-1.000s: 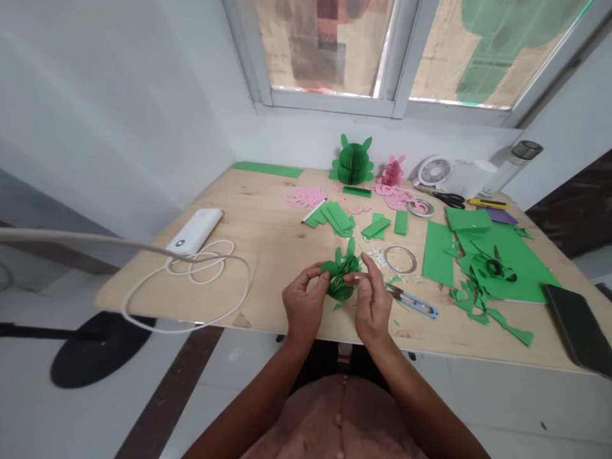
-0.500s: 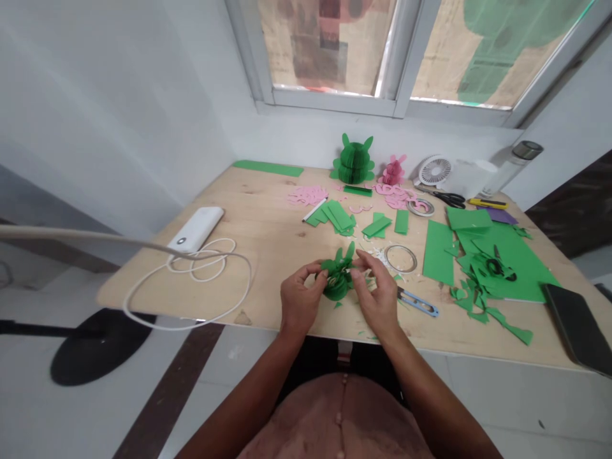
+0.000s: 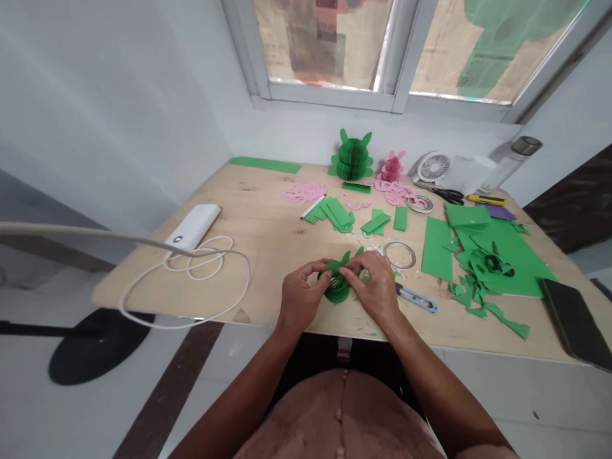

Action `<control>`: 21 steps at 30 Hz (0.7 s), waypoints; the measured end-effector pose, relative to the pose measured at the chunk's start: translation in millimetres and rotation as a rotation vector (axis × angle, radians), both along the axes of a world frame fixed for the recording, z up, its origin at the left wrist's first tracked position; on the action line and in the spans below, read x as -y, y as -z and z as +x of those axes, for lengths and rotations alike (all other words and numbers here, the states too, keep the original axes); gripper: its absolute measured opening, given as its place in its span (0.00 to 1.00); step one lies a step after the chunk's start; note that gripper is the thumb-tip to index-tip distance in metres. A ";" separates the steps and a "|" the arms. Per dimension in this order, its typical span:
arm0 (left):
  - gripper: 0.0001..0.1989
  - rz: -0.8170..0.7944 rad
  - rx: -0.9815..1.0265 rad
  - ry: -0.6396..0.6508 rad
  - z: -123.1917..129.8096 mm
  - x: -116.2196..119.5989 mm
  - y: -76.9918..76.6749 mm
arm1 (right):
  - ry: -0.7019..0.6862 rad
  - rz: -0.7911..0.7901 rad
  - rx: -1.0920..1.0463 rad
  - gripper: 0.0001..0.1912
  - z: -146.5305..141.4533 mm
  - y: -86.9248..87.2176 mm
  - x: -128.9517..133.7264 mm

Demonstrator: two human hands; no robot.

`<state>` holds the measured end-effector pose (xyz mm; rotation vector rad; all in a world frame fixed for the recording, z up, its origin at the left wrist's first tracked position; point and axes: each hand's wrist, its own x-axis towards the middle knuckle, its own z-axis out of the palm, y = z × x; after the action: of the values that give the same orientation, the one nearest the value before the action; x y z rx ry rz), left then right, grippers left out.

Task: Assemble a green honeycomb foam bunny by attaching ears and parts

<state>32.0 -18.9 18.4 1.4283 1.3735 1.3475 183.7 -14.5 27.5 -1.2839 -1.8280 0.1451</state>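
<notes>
Between my hands, over the table's front part, is a small green paper figure (image 3: 337,290) with layered round folds and ear-like tips. My left hand (image 3: 303,292) pinches its left side between thumb and fingers. On the opposite side my right hand (image 3: 375,284) grips its upper edge, thumb and fingertips pressed together. The fingers hide part of the folds. Just right of my right hand lies a pair of blue thread snips (image 3: 417,298). Behind it a roll of tape (image 3: 400,255) rests flat among small paper scraps.
A larger green paper figure (image 3: 352,159) and a pink one (image 3: 392,167) stand by the wall. Green strips (image 3: 337,213), pink scraps (image 3: 306,192), green sheets (image 3: 437,248) and black scissors (image 3: 497,262) lie about. A white power bank (image 3: 194,226) with a cable is left; a dark phone (image 3: 574,322) right.
My right hand has moved in closer to my left, its fingers now closed on the figure's top right. The folds face me more openly. The view has shifted slightly.
</notes>
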 end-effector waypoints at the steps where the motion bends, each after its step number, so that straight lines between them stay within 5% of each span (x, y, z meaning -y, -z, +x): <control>1: 0.05 -0.002 -0.001 0.003 0.2 0.1 -0.7 | -0.001 0.000 0.010 0.08 0.0 -0.1 0.1; 21: 0.04 0.006 0.015 0.067 2.6 -0.6 -8.0 | -0.005 -0.113 -0.017 0.09 1.5 -2.0 0.2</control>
<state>34.5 -18.2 26.4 1.4521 1.3017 1.3177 185.1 -14.7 29.5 -1.3519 -1.8304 0.2655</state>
